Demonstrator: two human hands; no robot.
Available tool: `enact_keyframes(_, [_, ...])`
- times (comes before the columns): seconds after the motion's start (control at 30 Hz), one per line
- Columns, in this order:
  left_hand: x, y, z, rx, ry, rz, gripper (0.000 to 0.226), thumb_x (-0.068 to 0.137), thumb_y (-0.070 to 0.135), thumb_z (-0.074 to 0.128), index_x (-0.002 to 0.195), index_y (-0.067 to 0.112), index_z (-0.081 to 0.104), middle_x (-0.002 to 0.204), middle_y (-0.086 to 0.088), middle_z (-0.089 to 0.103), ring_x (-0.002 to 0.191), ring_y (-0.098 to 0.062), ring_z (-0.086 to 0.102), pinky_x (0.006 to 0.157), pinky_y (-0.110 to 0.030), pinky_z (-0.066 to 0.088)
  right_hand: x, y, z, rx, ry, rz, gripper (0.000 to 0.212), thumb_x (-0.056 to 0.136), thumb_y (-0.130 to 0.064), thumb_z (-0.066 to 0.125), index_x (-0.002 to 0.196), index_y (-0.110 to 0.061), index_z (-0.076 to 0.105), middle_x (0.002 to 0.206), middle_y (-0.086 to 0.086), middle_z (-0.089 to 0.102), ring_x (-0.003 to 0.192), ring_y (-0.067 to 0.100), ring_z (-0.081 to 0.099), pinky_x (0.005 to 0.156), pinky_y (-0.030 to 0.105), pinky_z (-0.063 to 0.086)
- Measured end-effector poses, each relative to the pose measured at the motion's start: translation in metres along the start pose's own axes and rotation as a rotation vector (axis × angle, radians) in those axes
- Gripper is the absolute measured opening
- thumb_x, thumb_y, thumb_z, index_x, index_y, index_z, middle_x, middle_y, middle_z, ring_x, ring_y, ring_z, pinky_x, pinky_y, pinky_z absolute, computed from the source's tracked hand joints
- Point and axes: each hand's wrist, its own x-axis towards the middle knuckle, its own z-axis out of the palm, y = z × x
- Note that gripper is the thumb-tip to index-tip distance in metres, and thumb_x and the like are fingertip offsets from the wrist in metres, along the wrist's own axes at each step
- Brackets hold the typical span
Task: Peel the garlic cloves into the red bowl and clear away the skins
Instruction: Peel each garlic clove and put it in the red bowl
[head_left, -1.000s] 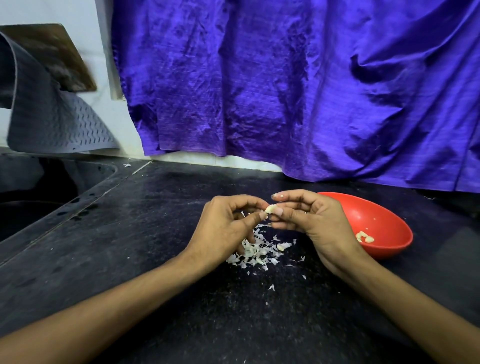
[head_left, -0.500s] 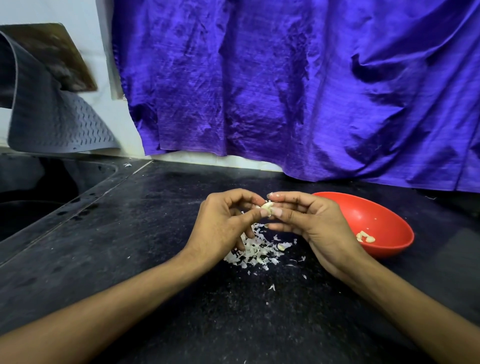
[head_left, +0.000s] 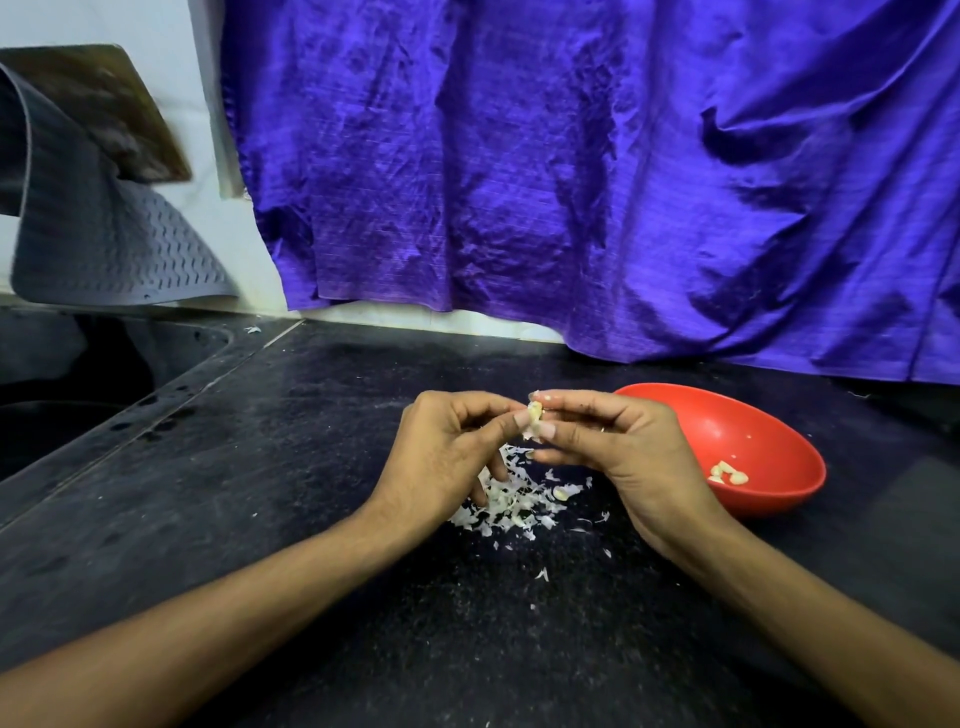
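Along the back of the scene, from 10 to 2 o'clock, a crumpled purple cloth (head_left: 597, 171) hangs down to the worktop. Black stone counter (head_left: 291, 467) fills the lower half, dusty and flecked. At 9 o'clock a dark sink (head_left: 67, 384) is set into it; above that, a grey ridged mat (head_left: 114, 244) curls off the wall.

Red bowl (head_left: 769, 447) sits on the counter at 3 o'clock of the hands, just behind the right wrist. 2 or 3 peeled cloves (head_left: 728, 474) lie in its bottom.

Both forearms enter from the lower corners and meet at centre. Left hand (head_left: 441, 457): fingers curled, thumb and forefinger pinching the garlic clove (head_left: 534, 415). Right hand (head_left: 623, 447): fingers curled, thumb and forefinger tips nipping the same clove from the 3 o'clock side. Clove held in the air above the counter, between the 2 hands, partly skinned by the look of it; hard to tell exactly.

Directly below the hands, at 6 o'clock of the clove, a heap of white skins (head_left: 511, 506) lies on the counter. A few stray flakes (head_left: 542, 574) are scattered toward 6 o'clock, apart from the heap.
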Motion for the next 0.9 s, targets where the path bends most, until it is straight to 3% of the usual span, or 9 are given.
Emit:
enact_keyframes(0.1, [-0.0005,-0.0016,0.0008,0.019,-0.015,-0.009,0.013,0.092,0.02,0.065,0.094,0.016,0.077,0.07,-0.012,0.071,0.053,-0.019,0.062,0.04,-0.027,0.048,0.0004,0.0032,-0.0002,-0.15,0.011,-0.095,0.026,0.072,-0.002,0.071,0.097,-0.007,0.073,0.087,0.009,0.071,0.077,0.019,0.068,0.065,0.025,0.058])
enact_keyframes(0.2, [-0.0009,-0.003,0.0016,0.046,-0.025,-0.02,0.013,0.092,0.023,0.064,0.093,0.021,0.077,0.072,-0.011,0.072,0.055,-0.022,0.064,0.041,-0.029,0.05,-0.0009,0.005,-0.0002,-0.292,0.009,-0.182,0.025,0.072,-0.016,0.072,0.097,-0.016,0.074,0.086,0.002,0.068,0.076,0.02,0.069,0.067,0.028,0.059])
enact_keyframes(0.3, [-0.0011,-0.0043,0.002,0.084,-0.036,-0.024,0.014,0.093,0.024,0.063,0.093,0.024,0.077,0.067,-0.007,0.07,0.054,-0.025,0.064,0.042,-0.033,0.053,-0.0012,0.0061,-0.0011,-0.374,0.006,-0.228,0.023,0.078,-0.007,0.072,0.095,-0.021,0.073,0.085,0.004,0.066,0.073,0.014,0.069,0.065,0.024,0.058])
enact_keyframes(0.4, [-0.0007,-0.003,0.0023,0.122,-0.051,-0.024,0.016,0.095,0.02,0.061,0.093,0.023,0.077,0.058,-0.003,0.066,0.046,-0.013,0.06,0.041,-0.03,0.052,-0.001,0.0065,-0.0026,-0.438,0.005,-0.266,0.029,0.081,0.004,0.07,0.097,-0.02,0.073,0.084,0.006,0.066,0.07,0.011,0.068,0.067,0.023,0.058])
enact_keyframes(0.57, [-0.0014,0.0014,0.0028,0.164,-0.062,-0.01,0.017,0.096,0.017,0.06,0.094,0.019,0.077,0.056,0.002,0.064,0.039,0.0,0.054,0.038,-0.022,0.047,-0.0021,0.0079,-0.0047,-0.554,0.022,-0.336,0.027,0.081,0.0,0.073,0.099,-0.021,0.074,0.08,-0.002,0.067,0.071,0.016,0.07,0.068,0.029,0.06])
enact_keyframes(0.67, [-0.0022,0.001,0.0025,0.168,-0.058,-0.007,0.019,0.096,0.015,0.058,0.092,0.018,0.076,0.053,0.011,0.062,0.041,0.002,0.054,0.038,-0.02,0.046,-0.0033,0.007,-0.004,-0.642,0.029,-0.392,0.025,0.081,-0.004,0.074,0.1,-0.019,0.074,0.08,-0.002,0.068,0.07,0.008,0.067,0.066,0.019,0.055])
enact_keyframes(0.9, [0.0002,-0.0026,-0.0005,0.127,-0.017,-0.024,0.015,0.093,0.021,0.062,0.094,0.021,0.077,0.067,-0.001,0.071,0.054,-0.011,0.063,0.04,-0.027,0.05,0.0017,0.0064,-0.0014,-0.292,0.0,-0.161,0.024,0.085,0.003,0.065,0.098,-0.015,0.072,0.088,0.011,0.069,0.071,0.015,0.07,0.066,0.024,0.058])
